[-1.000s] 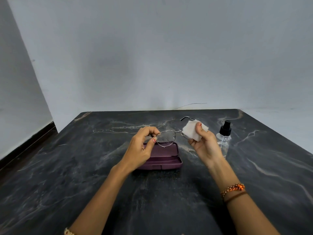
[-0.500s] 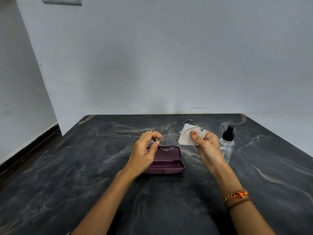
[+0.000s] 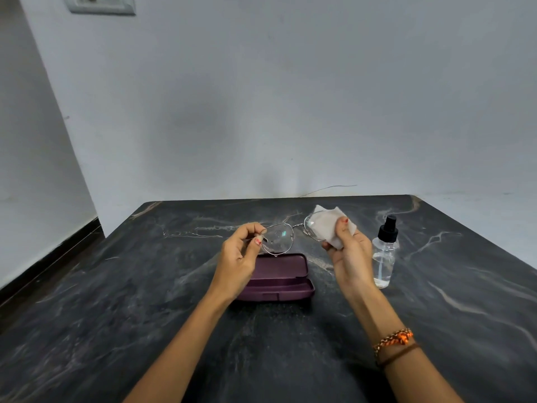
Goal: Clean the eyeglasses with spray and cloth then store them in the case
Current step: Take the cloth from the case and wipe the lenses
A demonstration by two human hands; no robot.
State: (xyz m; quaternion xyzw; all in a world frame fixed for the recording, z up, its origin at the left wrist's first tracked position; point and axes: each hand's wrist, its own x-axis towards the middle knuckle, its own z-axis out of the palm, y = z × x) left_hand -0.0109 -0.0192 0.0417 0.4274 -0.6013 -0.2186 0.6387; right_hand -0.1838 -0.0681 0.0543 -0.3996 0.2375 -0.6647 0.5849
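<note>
Thin metal-framed eyeglasses point(image 3: 277, 239) hang in the air above the open purple case point(image 3: 279, 276). My left hand point(image 3: 239, 258) pinches the frame at its left edge, thumb and fingers curled round the hinge. My right hand point(image 3: 350, 257) holds a folded white cloth point(image 3: 328, 226) wrapped over the right lens, thumb pressing on the near side. Droplets show on the left lens. The clear spray bottle point(image 3: 384, 254) with a black pump top stands upright just right of my right hand.
Everything sits on a dark marble table point(image 3: 145, 315) set against a pale wall. The table's far edge runs just behind the glasses. A wall socket point(image 3: 100, 4) shows at the top left. The floor drops away on the left.
The glasses have turned so both lenses face me more squarely, and the cloth now covers the right lens from behind. The camera has tilted up a little.
</note>
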